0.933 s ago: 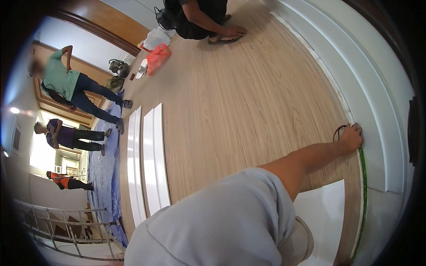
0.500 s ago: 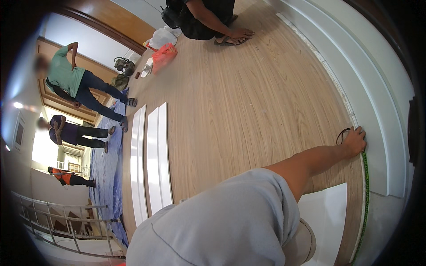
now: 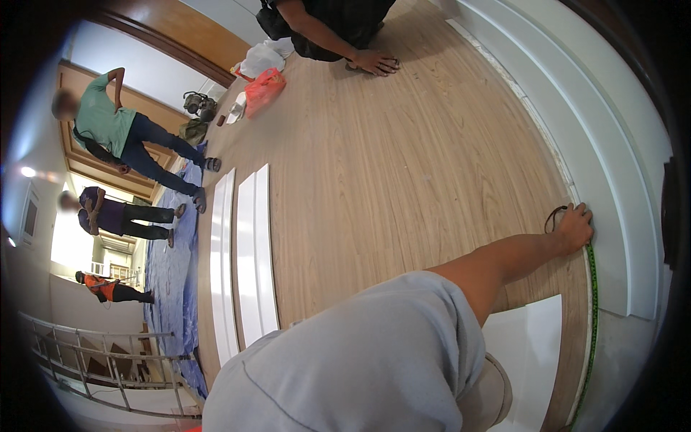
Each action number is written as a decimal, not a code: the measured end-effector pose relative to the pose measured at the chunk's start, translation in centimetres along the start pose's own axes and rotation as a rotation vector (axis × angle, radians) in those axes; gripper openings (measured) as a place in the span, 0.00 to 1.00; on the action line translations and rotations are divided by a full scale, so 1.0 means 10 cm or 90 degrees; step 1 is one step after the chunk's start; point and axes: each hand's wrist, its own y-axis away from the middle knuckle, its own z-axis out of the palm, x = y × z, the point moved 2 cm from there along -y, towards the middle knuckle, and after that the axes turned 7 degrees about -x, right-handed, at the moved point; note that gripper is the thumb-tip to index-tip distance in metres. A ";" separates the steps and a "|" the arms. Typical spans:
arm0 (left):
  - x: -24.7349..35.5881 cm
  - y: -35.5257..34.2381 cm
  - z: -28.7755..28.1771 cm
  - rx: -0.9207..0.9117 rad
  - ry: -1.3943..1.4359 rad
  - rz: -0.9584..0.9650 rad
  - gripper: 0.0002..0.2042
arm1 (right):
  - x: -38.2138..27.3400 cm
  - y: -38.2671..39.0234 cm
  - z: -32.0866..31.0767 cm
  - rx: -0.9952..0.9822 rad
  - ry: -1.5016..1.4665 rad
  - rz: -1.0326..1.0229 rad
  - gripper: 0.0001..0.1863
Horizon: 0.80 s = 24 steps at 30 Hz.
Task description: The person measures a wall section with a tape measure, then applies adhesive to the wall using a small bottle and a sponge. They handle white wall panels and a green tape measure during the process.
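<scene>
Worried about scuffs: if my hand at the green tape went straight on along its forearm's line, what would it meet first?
Probably the pale moulded skirting, just beyond the hand; whether they touch is unclear from this angle.

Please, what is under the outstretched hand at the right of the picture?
From under the hand, a green tape runs toward the lower edge; a dark loop shows at the other side. Anything directly beneath the palm is covered.
</scene>
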 end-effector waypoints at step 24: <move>0.00 -0.07 0.13 -0.001 0.027 -0.008 0.10 | -0.07 0.82 1.30 -0.293 0.096 -0.101 0.14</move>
